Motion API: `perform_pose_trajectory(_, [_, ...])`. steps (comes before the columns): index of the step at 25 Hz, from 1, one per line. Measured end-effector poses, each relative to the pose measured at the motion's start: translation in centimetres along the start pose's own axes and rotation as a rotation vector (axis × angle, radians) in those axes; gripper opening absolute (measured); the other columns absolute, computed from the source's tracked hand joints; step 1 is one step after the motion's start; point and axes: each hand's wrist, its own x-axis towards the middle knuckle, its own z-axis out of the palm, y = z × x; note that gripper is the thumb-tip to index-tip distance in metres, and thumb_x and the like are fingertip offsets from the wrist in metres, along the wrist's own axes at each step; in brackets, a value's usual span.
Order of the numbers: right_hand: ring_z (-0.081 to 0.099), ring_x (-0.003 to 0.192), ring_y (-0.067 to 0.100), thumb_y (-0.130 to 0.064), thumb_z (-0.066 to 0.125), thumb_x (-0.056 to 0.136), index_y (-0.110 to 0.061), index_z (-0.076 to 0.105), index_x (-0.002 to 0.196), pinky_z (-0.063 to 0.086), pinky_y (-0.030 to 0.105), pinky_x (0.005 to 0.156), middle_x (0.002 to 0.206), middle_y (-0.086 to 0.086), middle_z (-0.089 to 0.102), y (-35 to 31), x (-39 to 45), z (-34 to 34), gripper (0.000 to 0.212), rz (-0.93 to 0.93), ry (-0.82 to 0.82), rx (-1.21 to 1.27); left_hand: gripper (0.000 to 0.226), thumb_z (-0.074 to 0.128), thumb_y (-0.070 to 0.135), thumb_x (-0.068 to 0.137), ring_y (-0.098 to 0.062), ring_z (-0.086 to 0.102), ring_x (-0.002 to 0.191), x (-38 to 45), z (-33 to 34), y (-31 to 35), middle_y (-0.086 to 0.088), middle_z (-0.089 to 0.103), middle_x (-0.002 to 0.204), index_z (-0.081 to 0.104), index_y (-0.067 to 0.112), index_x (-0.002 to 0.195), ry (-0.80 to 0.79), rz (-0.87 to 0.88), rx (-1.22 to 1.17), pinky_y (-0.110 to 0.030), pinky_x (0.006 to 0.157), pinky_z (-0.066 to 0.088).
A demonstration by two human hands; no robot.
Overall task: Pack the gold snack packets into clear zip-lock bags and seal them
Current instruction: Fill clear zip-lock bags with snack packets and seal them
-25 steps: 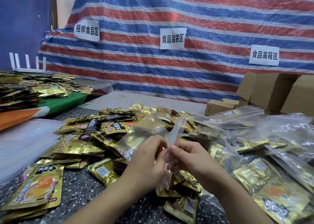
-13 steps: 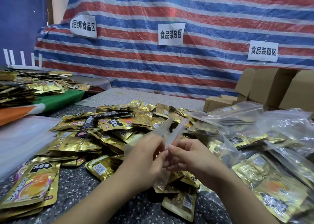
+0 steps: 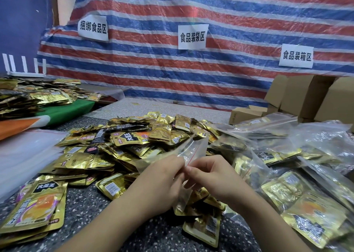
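A clear zip-lock bag [image 3: 193,148] with a red strip at its mouth stands up between my hands above the speckled table. My left hand [image 3: 161,182] and my right hand [image 3: 212,177] both pinch its mouth edge with thumb and fingertips, close together. I cannot tell if anything is inside the bag. A heap of loose gold snack packets [image 3: 134,142] lies just behind my hands. More gold packets [image 3: 36,205] are stacked at the near left.
Filled clear bags [image 3: 298,192] with gold packets pile up on the right. Cardboard boxes [image 3: 304,96] stand at the back right. A stack of empty clear bags [image 3: 23,156] lies on the left, with another packet heap [image 3: 32,96] on a green cloth behind it. A striped tarp with paper signs hangs behind.
The bag's upper part has shifted from leaning left to pointing up and right. My hands stay pinched together on its mouth, a little lower in view.
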Motion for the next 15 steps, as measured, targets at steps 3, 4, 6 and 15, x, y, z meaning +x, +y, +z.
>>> perform_pose_trajectory(3, [0.072, 0.068, 0.016, -0.018, 0.064, 0.097, -0.016, 0.075, 0.08, 0.055, 0.027, 0.064, 0.073, 0.001, 0.074, 0.0, -0.1, -0.2, 0.02, -0.059, 0.006, -0.036, 0.015, 0.045, 0.027, 0.089, -0.007, 0.048, 0.076, 0.1, -0.3, 0.1, 0.012, 0.048, 0.075, 0.053, 0.017, 0.08, -0.026, -0.004, -0.076, -0.02, 0.065, 0.037])
perform_pose_trajectory(4, [0.072, 0.067, 0.016, -0.018, 0.064, 0.097, -0.015, 0.075, 0.08, 0.055, 0.027, 0.063, 0.073, 0.001, 0.074, 0.0, -0.1, -0.2, 0.02, -0.086, 0.02, -0.042, 0.018, 0.046, 0.028, 0.09, -0.006, 0.049, 0.075, 0.2, -0.3, 0.1, 0.012, 0.049, 0.073, 0.055, 0.016, 0.08, -0.013, -0.014, -0.115, -0.018, 0.063, 0.037])
perform_pose_trajectory(6, [0.07, 0.062, 0.018, -0.016, 0.063, 0.097, -0.015, 0.073, 0.077, 0.055, 0.028, 0.06, 0.069, 0.002, 0.072, -0.1, -0.1, -0.2, 0.022, -0.132, 0.09, -0.047, 0.023, 0.05, 0.025, 0.096, -0.007, 0.049, 0.067, 0.4, -0.4, 0.2, 0.006, 0.053, 0.069, 0.058, 0.016, 0.077, 0.056, -0.081, -0.234, -0.019, 0.059, 0.037])
perform_pose_trajectory(15, [0.044, 0.049, 0.018, -0.024, 0.055, 0.075, -0.003, 0.048, 0.056, 0.033, 0.025, 0.045, 0.049, 0.001, 0.046, 1.3, 0.5, -2.4, 0.029, -0.008, 0.677, -0.013, 0.03, 0.057, 0.023, 0.096, -0.008, 0.045, 0.048, 1.1, -1.7, -1.0, 0.001, 0.052, 0.054, 0.056, 0.016, 0.067, 0.445, -0.397, -0.237, -0.02, 0.045, 0.034])
